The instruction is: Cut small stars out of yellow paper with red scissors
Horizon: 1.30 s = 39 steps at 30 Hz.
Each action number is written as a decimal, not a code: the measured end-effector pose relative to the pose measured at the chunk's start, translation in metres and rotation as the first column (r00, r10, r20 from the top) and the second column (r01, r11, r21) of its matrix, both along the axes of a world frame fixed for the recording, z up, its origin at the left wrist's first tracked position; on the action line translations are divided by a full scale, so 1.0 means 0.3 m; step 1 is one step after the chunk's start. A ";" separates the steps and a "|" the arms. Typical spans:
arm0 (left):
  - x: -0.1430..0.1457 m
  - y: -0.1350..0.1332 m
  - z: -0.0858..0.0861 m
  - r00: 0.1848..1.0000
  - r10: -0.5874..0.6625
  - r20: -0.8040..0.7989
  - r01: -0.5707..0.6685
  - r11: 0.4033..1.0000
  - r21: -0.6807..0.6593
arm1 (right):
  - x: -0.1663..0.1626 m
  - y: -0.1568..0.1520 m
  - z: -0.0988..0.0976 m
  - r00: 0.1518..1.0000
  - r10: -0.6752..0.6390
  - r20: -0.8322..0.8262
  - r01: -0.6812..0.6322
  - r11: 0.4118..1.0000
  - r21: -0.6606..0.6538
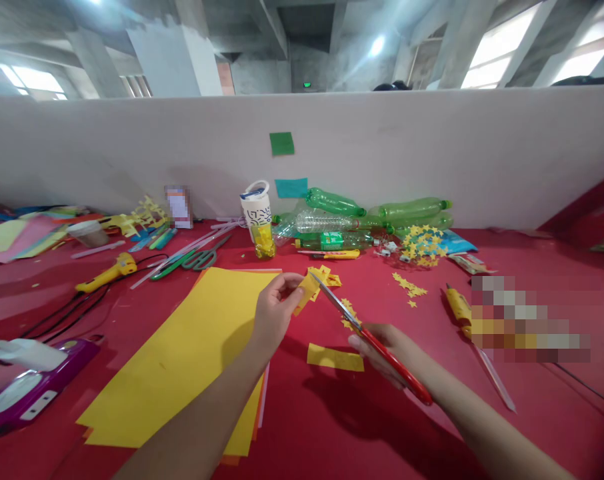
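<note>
My left hand (277,307) pinches a small strip of yellow paper (307,293) between thumb and fingers, above the red table. In my right hand (385,350) are red-handled scissors (339,307), their blades pointing up and left with the tips at the paper's upper edge. Behind the held strip lie yellow paper scraps (329,277), and a few cut stars (351,313) show beside the blades. Below, another yellow strip (335,358) lies flat on the table. A stack of yellow sheets (192,347) spreads under and left of my left forearm.
Green and clear plastic bottles (332,202) lie against the white partition (182,147), near a patterned cup (257,217). Yellow glue guns (107,273) with cords lie on both sides. A purple power strip (47,387) is front left; yellow stars (425,245) cluster at back right.
</note>
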State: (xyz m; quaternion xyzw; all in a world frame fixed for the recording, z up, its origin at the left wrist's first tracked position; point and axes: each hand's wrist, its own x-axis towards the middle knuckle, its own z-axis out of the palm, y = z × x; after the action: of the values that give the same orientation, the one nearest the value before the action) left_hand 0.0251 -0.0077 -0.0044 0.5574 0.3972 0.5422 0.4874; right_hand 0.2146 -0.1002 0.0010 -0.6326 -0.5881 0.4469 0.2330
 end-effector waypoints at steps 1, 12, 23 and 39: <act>0.003 0.001 -0.005 0.999 -0.046 0.021 0.047 0.998 -0.032 | 0.001 0.001 0.000 1.000 -0.003 -0.009 0.003 1.000 0.000; 0.009 -0.024 0.007 0.975 -0.192 0.114 0.203 0.975 -0.087 | 0.012 -0.008 -0.023 0.982 0.046 -0.183 -0.060 0.996 -0.071; 0.013 -0.039 0.007 0.990 -0.118 0.082 0.128 0.984 -0.126 | -0.012 -0.028 -0.013 0.960 0.039 -0.278 -0.076 0.990 -0.123; 0.023 -0.046 -0.006 0.979 -0.123 0.163 0.143 0.983 -0.113 | -0.053 -0.041 -0.016 0.948 -0.018 -0.317 -0.032 0.988 -0.151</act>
State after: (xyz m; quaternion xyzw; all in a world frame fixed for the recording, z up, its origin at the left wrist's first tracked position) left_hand 0.0321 -0.0214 -0.0063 0.5076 0.3526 0.5244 0.5857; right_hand 0.1986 -0.1125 -0.0038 -0.5665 -0.5088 0.5878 0.2733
